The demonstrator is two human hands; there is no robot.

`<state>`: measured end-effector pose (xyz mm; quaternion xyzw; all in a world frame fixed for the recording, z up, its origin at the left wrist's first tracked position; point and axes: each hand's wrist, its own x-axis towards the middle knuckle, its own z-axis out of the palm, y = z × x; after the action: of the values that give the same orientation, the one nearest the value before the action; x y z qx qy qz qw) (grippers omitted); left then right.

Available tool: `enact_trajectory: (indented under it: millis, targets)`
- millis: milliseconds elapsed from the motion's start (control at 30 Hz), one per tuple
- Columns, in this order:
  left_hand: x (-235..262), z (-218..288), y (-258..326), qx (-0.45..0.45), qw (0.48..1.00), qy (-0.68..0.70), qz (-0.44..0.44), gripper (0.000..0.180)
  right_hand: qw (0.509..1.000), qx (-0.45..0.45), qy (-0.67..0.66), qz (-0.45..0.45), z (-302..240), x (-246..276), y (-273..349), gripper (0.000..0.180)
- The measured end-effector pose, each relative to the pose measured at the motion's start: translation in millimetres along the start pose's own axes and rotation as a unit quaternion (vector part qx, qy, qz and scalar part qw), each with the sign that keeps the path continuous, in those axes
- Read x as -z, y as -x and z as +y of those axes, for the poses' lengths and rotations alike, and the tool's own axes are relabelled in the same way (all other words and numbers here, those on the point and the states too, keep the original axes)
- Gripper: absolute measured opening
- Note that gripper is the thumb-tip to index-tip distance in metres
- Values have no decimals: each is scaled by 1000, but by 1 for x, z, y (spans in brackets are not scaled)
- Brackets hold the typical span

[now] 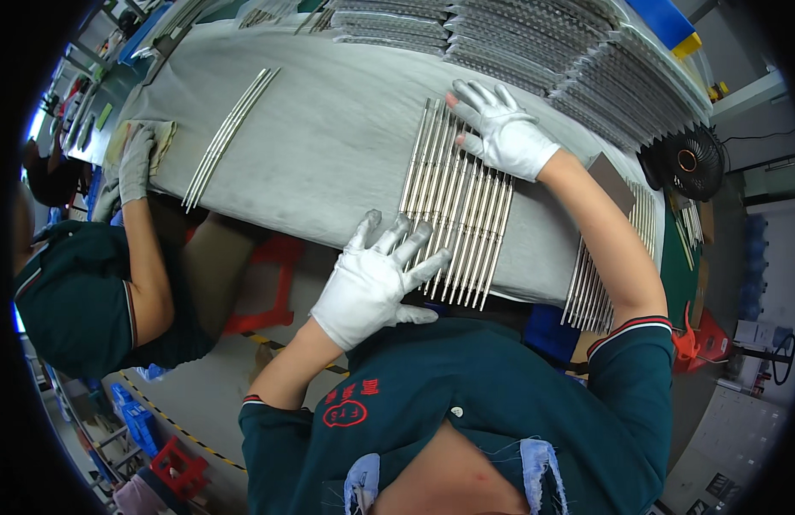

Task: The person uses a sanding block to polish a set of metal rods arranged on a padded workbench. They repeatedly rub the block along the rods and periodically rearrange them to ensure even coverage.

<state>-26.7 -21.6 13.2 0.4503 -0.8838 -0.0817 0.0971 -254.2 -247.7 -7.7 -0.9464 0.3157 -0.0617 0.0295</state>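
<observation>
A row of slim, shiny metal rods (457, 197) lies side by side on the cloth-covered table in front of me, their near ends reaching past the table edge. My left hand (367, 283), in a white glove with greyed fingertips, is spread with its fingers over the near left side of the row. At the far right end of the row my right hand (504, 133), also gloved, lies with fingers stretched out; two of its fingertips are bare. Neither hand is wrapped round a rod.
Several thin rods (230, 137) lie apart on the left of the grey cloth (329, 120). Stacked clear ridged trays (535, 43) line the back. More rods (590, 283) sit at the right, near a black fan (689, 163). A co-worker's gloved hand (136, 163) rests on a cloth at left.
</observation>
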Motion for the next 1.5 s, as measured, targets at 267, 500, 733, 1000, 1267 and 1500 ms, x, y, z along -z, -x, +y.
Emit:
enact_trajectory:
  millis: [267,500,733,1000,1267,1500]
  targets:
    - [-4,10,-5,-32,999,1,-6,82,1000,11,3,-17,-10,-4,-4,73]
    - [-5,19,-12,-72,997,26,-18,77,1000,9,19,0,-4,-4,10,68]
    - [-3,11,-7,-64,998,-1,9,73,999,-17,0,41,16,10,45,86]
    - [-23,3,-1,-29,996,-22,77,49,963,-253,71,-65,30,87,149,86]
    - [-29,1,-6,-32,992,-20,123,44,918,-359,67,-155,13,89,187,85]
    - [-27,-3,-6,-41,989,-7,142,41,967,-247,-56,17,-24,102,160,70]
